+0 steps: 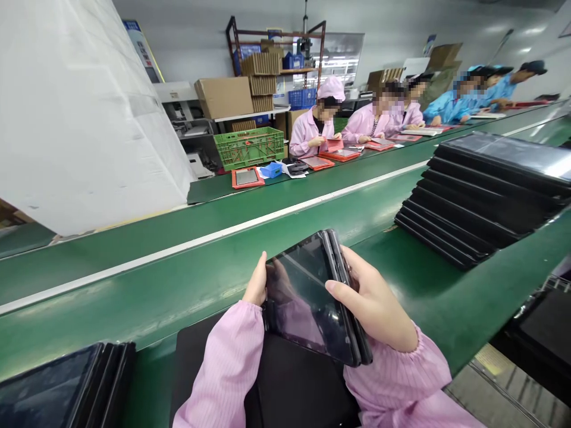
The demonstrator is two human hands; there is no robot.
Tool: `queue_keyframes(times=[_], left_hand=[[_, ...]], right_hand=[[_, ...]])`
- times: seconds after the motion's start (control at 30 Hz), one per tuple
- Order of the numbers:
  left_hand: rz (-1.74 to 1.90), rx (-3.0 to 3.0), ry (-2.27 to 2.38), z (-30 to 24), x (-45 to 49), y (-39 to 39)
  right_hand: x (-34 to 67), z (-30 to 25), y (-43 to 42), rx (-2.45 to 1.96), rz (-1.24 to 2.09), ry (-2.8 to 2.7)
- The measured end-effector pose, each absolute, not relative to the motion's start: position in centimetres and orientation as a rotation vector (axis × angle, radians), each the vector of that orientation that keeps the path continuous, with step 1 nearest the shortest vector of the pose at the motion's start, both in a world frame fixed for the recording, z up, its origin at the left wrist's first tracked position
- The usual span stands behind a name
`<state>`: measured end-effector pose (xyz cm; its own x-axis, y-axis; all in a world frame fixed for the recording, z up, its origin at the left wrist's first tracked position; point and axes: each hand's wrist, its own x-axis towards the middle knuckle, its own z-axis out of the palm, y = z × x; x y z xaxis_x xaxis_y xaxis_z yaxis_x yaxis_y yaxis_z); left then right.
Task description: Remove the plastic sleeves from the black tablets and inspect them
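Observation:
Between my hands is a black tablet (307,303) in a dark case, tilted up with its glossy screen facing me. My left hand (257,282) supports its left edge. My right hand (372,297) grips the right edge, thumb on the screen side and fingers hidden behind. The right edge shows two layers, and I cannot tell whether the second is a cover or another tablet. Under it, on the green bench, lies a flat black case (294,383), partly covered by my sleeves.
A tall stack of black tablets (486,196) stands at right, and a lower tablet stack (44,380) at front left. Across the green conveyor (223,238), several co-workers handle red-cased tablets (339,155). A green crate (250,147) and a white-wrapped bulk (89,119) stand beyond.

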<state>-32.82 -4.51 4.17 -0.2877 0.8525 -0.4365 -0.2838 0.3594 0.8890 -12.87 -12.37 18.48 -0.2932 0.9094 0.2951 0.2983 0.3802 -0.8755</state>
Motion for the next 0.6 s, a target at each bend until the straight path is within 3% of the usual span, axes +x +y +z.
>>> queue_keyframes(times=[0.23, 0.4, 0.6], left_hand=[[1.493, 0.574, 1.546, 7.4, -33.1, -4.8], [1.952, 0.997, 1.557, 11.6, -37.5, -6.9], [2.201, 1.426, 1.384, 13.4, -42.2, -9.1]], right_hand=[[-12.7, 18.9, -15.2, -0.936, 1.017, -1.912], [-12.0, 19.3, -16.4, -0.758, 1.146, -2.392], [-14.3, 18.9, -14.2, -0.731, 0.945, -2.881]])
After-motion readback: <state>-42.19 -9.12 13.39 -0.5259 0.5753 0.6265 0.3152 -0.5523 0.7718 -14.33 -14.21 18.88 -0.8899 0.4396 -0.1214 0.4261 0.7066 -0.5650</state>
